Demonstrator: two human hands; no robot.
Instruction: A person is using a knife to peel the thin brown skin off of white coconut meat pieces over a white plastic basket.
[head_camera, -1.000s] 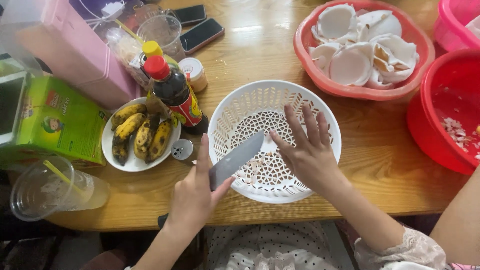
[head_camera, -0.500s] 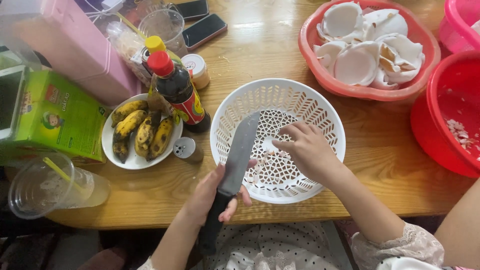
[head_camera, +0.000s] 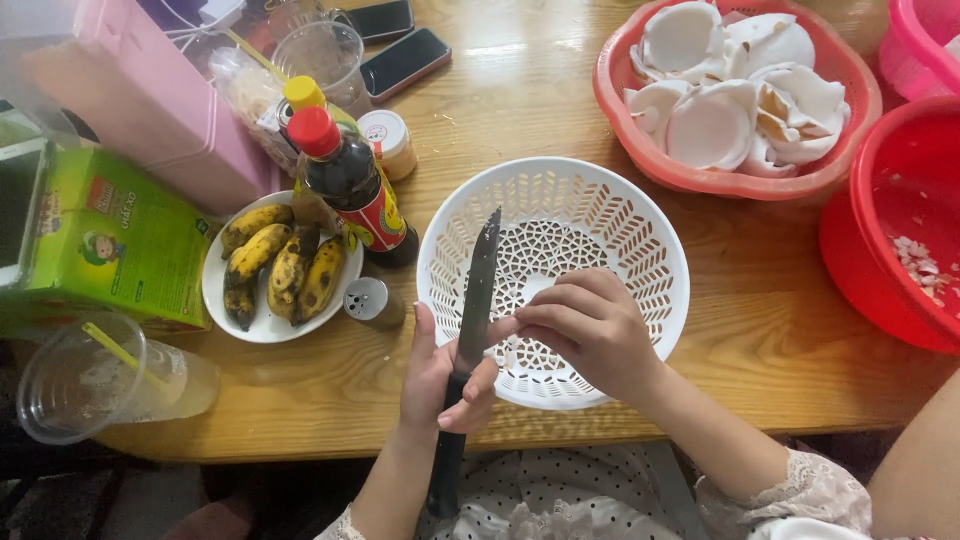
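Observation:
My left hand (head_camera: 440, 385) grips a long knife (head_camera: 478, 290) by its dark handle, with the blade pointing away over a white perforated colander (head_camera: 640, 240) at the table's near edge. My right hand (head_camera: 590, 330) rests over the colander's near side, fingertips touching the flat of the blade. The colander looks empty where it shows.
A salmon basket of white coconut pieces (head_camera: 720, 110) stands at the back right, with a red basin (head_camera: 880, 230) beside it. To the left are a plate of bananas (head_camera: 275, 270), a dark sauce bottle (head_camera: 350, 185), a small shaker (head_camera: 372, 300), a green carton (head_camera: 110, 240), plastic cups (head_camera: 90, 385) and phones (head_camera: 400, 60).
The knife has swung from lying across the colander to pointing straight away. My left hand has shifted its grip down the handle. My right hand has moved left, its fingers now on the blade.

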